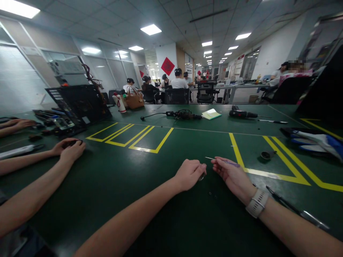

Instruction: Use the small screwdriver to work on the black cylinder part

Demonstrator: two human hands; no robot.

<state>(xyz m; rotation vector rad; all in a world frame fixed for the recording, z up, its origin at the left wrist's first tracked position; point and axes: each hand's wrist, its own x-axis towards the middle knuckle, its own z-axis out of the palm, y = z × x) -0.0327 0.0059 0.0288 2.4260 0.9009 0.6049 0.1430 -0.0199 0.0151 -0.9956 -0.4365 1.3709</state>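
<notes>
My left hand point(189, 174) rests on the green table point(150, 178), fingers curled round a small dark part I cannot name. My right hand point(230, 175), a white watch on its wrist, lies close beside it and pinches a thin screwdriver point(223, 161) with a purple handle, its metal tip pointing left above my left hand. Two tiny dark screws point(213, 194) lie on the table just in front of my wrists.
A co-worker's hands point(70, 148) rest at the left near an open black computer case point(80, 103). A pen point(294, 210) lies by my right forearm. A small round part point(266, 155), power screwdriver point(242, 114), cables, notepad point(211, 114) and handbag point(134, 100) lie farther off. People sit at far tables.
</notes>
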